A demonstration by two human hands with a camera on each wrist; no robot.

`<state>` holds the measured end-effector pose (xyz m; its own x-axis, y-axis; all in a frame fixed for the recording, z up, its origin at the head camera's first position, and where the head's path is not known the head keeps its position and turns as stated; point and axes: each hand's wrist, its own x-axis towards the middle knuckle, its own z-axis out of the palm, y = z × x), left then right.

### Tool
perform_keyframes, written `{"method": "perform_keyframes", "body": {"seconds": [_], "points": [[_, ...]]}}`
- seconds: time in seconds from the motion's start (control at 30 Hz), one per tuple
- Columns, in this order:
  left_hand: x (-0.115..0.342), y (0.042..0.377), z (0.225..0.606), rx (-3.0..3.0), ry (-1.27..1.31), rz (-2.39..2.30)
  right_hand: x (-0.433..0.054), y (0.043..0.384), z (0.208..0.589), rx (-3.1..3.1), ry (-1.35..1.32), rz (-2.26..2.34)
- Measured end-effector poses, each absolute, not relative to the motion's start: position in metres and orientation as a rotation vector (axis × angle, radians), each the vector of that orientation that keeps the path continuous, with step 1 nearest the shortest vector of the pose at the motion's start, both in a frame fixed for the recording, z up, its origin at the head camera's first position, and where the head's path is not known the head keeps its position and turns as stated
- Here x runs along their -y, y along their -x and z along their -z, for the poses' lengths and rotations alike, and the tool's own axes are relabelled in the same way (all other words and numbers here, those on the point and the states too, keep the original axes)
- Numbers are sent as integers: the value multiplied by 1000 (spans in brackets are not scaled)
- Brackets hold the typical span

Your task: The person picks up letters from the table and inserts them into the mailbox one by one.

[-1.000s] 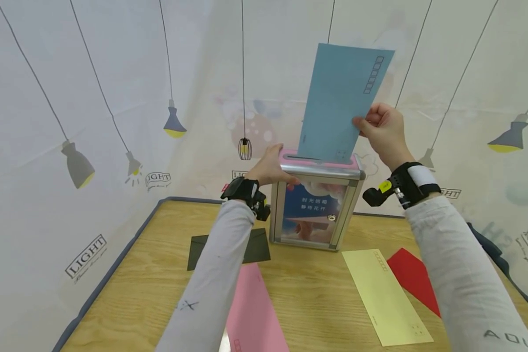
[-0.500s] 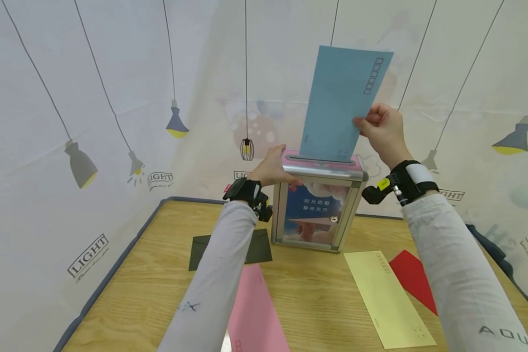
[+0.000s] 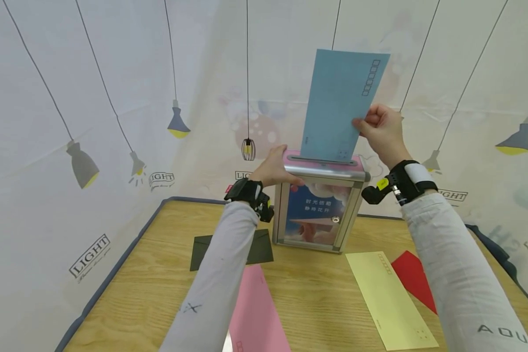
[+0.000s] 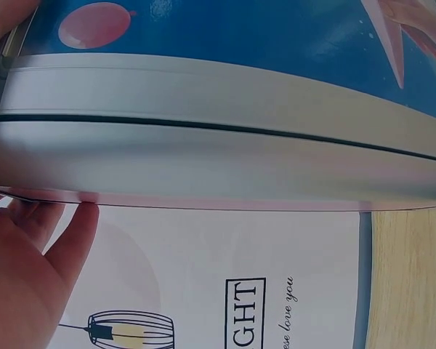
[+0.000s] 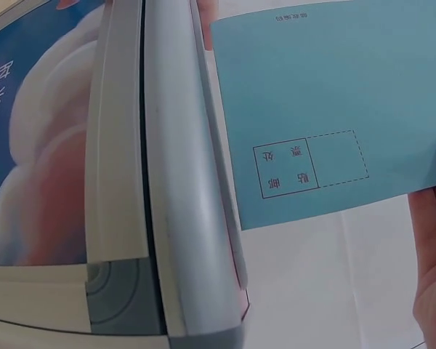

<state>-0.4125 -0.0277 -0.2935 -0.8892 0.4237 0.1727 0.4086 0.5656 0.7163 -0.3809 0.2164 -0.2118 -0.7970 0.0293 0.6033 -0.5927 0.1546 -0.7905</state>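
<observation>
Head view: one blue envelope (image 3: 341, 100), held on end and slightly tilted, its lower edge at the slot (image 3: 295, 157) in the top of a letter box (image 3: 314, 232); whether that edge has entered cannot be told. Right hand (image 3: 384, 132): thumb and fingers pinching the envelope by its right edge. Left hand (image 3: 273, 166): gripping the box at its top left corner, thumb to the front. Box: upright, pink top, silver frame, printed front panel with a small round lock (image 3: 335, 220). On the wooden table (image 3: 317, 308): black envelope (image 3: 260, 247), left of the box, partly behind the left sleeve (image 3: 220, 274); pink envelope (image 3: 257, 308), nearer the wearer; yellow envelope (image 3: 387, 298), right of the box; red envelope (image 3: 414, 278), beside the yellow, partly behind the right sleeve (image 3: 457, 264). Backdrop (image 3: 127, 63): pale, printed with hanging lamps.

Left wrist view: silver edge of the box, blue panel adjoining; fingertips of the left hand touching the pink top's edge.

Right wrist view: blue envelope with printed stamp boxes, its end just beside the box's silver rim; right hand partly cut off at the picture's edge.
</observation>
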Motion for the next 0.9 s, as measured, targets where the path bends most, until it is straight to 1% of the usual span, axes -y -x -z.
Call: {"method": "perform_keyframes", "body": {"seconds": [0.5, 0.9], "points": [[30, 410, 292, -2765, -717, -1254, -213, 382, 211, 2022, -459, -1608], [29, 410, 293, -2742, -749, -1303, -214, 384, 223, 1997, -493, -1636]]}}
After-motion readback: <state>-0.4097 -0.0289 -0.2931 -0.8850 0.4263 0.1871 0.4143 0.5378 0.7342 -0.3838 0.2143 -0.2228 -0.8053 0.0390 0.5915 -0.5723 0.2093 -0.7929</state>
